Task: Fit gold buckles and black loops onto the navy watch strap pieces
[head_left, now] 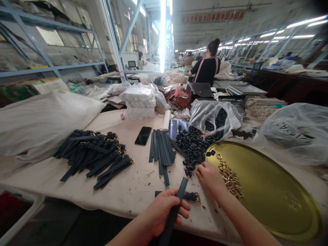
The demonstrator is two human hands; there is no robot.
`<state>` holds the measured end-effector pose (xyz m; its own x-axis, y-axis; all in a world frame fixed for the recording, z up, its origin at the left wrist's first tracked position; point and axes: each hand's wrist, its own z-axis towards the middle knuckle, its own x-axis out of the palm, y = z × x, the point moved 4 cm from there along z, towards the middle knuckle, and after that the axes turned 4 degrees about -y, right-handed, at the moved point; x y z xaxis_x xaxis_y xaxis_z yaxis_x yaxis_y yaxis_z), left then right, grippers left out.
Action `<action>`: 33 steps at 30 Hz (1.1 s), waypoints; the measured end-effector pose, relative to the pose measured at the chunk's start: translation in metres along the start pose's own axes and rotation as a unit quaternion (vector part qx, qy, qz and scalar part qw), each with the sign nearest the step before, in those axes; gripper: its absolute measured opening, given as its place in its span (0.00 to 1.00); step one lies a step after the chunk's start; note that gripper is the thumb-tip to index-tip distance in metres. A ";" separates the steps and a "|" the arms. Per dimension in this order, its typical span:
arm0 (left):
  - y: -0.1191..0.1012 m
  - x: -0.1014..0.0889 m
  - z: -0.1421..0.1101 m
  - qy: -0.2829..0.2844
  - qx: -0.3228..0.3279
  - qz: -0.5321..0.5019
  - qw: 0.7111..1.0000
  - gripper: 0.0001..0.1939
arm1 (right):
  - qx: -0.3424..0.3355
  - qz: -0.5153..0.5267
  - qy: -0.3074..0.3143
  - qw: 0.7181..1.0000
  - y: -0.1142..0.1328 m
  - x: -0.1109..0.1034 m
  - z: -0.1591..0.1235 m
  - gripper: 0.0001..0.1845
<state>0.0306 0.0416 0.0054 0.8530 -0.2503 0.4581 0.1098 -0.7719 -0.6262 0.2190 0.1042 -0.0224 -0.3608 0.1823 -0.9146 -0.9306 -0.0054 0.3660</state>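
Dark strap (172,216) gripped aslant in left hand (164,209), right hand (209,175) curled beside black loops (195,147), its hold unclear.

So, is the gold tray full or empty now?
Neither: the tray has a heap of buckles on its left side, but most of it is bare.

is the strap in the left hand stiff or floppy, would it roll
The strap is probably fairly stiff: its free end juts out straight past the left hand. Flat and thin, it would likely slide, not roll.
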 end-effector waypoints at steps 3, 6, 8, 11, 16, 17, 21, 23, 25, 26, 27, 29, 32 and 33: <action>0.003 -0.002 0.007 0.006 0.001 0.006 1.000 0.17 | -0.018 0.006 0.015 1.000 -0.001 0.002 -0.006 0.08; 0.006 -0.005 0.009 -0.005 0.032 0.035 0.999 0.19 | -0.025 0.026 0.011 0.999 0.001 -0.002 -0.013 0.08; 0.006 -0.008 0.008 -0.023 0.057 0.070 0.996 0.23 | 0.003 0.120 0.001 0.993 0.004 -0.008 -0.022 0.13; 0.006 -0.008 0.004 -0.046 0.073 0.134 0.987 0.20 | 0.153 0.430 0.033 0.889 0.011 -0.010 -0.042 0.16; 0.007 -0.002 0.001 -0.078 0.097 0.212 0.969 0.13 | 0.353 0.703 0.034 0.617 0.026 -0.001 -0.075 0.14; 0.008 -0.001 0.000 -0.084 0.098 0.220 0.967 0.13 | 0.369 0.714 0.029 0.594 0.027 0.002 -0.080 0.15; 0.011 0.001 -0.002 -0.088 0.095 0.249 0.960 0.11 | 0.366 0.743 0.049 0.558 0.034 0.013 -0.093 0.13; 0.011 0.001 -0.002 -0.095 0.108 0.272 0.952 0.10 | 0.348 0.755 0.070 0.551 0.039 0.016 -0.098 0.12; 0.010 0.001 -0.002 -0.096 0.127 0.297 0.942 0.09 | 0.342 0.764 0.079 0.541 0.044 0.014 -0.102 0.10; 0.009 0.001 -0.002 -0.092 0.135 0.309 0.937 0.09 | 0.345 0.767 0.080 0.535 0.046 0.013 -0.103 0.10; 0.009 0.001 -0.002 -0.090 0.141 0.320 0.933 0.09 | 0.353 0.768 0.081 0.528 0.048 0.011 -0.104 0.11; 0.007 0.001 -0.002 -0.095 0.145 0.346 0.922 0.09 | 0.367 0.772 0.088 0.512 0.051 0.007 -0.106 0.17; 0.003 -0.001 -0.005 -0.109 0.169 0.404 0.892 0.08 | 0.375 0.777 0.105 0.495 0.053 0.004 -0.108 0.20; 0.001 -0.001 -0.008 -0.112 0.184 0.429 0.877 0.08 | 0.375 0.776 0.106 0.496 0.053 0.005 -0.108 0.19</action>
<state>0.0263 0.0362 0.0090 0.7773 -0.4933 -0.3906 -0.4987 -0.1045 -0.8605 0.1610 -0.0019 -0.0258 -0.6800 0.4226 0.5992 0.7331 0.4054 0.5461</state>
